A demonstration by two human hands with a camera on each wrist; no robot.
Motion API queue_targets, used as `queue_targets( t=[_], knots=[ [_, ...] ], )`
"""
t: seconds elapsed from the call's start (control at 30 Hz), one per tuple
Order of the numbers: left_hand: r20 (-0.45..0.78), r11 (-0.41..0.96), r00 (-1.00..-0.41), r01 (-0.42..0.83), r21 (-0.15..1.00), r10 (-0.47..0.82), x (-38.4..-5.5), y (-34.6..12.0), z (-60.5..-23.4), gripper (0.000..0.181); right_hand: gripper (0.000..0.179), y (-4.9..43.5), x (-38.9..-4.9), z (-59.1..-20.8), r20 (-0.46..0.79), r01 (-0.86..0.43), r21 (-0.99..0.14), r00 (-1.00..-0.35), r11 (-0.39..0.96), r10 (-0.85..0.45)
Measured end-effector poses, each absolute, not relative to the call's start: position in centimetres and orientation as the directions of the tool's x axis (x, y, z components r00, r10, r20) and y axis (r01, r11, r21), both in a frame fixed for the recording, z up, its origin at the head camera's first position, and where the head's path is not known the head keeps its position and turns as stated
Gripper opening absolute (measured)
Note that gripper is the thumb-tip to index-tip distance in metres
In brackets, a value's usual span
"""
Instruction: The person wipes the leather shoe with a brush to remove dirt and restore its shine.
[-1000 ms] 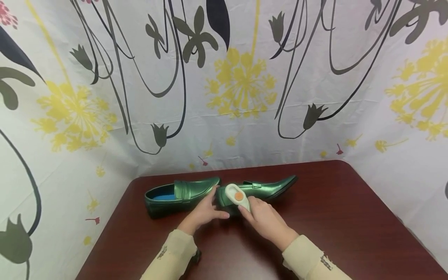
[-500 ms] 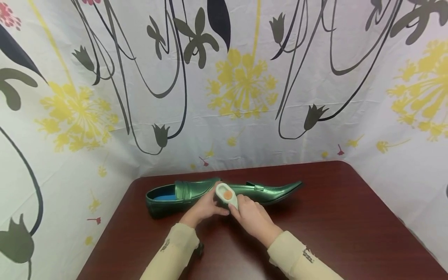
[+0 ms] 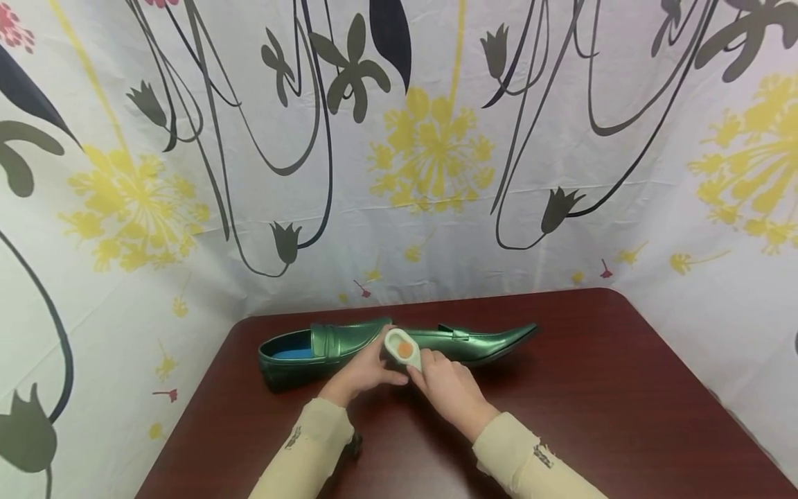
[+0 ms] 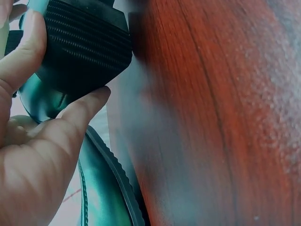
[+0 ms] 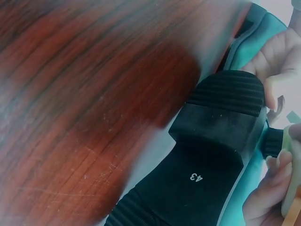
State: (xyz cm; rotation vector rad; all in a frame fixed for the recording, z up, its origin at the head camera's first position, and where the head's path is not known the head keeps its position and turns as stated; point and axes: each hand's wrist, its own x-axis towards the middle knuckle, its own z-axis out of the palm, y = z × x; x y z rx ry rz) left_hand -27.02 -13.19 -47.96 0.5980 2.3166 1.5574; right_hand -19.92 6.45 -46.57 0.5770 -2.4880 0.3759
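A shiny green loafer (image 3: 483, 343) is tilted with its pointed toe to the right. My left hand (image 3: 364, 367) grips it by the heel, thumb against the black ridged heel block (image 4: 87, 49). In the right wrist view the sole (image 5: 197, 160) is turned to the camera and bears the number 43. My right hand (image 3: 451, 388) holds a small pale brush (image 3: 394, 339) with an orange patch on its handle. Its dark bristles (image 5: 273, 142) are against the shoe's green side near the heel. The left fingers are partly hidden behind the shoe.
A second green loafer (image 3: 324, 350) with a blue insole stands on the left of the dark red-brown table (image 3: 611, 402), close by the left hand. White curtain-like cloth (image 3: 436, 256) with printed flowers surrounds the table's back and sides.
My right hand has moved left with the brush, towards the heel held in my left hand. The held loafer's toe has shifted slightly right. Over the last half second little differs.
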Motion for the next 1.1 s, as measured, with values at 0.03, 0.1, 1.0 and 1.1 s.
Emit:
queue_targets(
  t=[0.03,0.1,1.0,1.1],
  knots=[
    [-0.010,0.338,-0.874,0.178,0.924,0.486,-27.0,-13.2,-47.9,0.102,0.031,6.5,-19.9,-46.6,0.572,-0.473,-0.140,-0.756,0.870,-0.319],
    [-0.017,0.345,-0.876,0.173,0.922,0.483,-27.0,-13.3,-47.9,0.103,0.031,6.6,-19.9,-46.5,0.569,-0.468,-0.140,-0.759,0.872,-0.316],
    [-0.077,0.379,-0.885,0.117,0.918,0.459,-26.5,-13.2,-47.6,0.116,0.031,9.0,-19.2,-46.9,0.576,-0.445,-0.186,-0.772,0.876,-0.269],
    [-0.080,0.376,-0.884,0.113,0.920,0.460,-26.5,-13.2,-47.6,0.116,0.030,9.3,-19.2,-47.0,0.572,-0.437,-0.197,-0.778,0.878,-0.259]
  ],
)
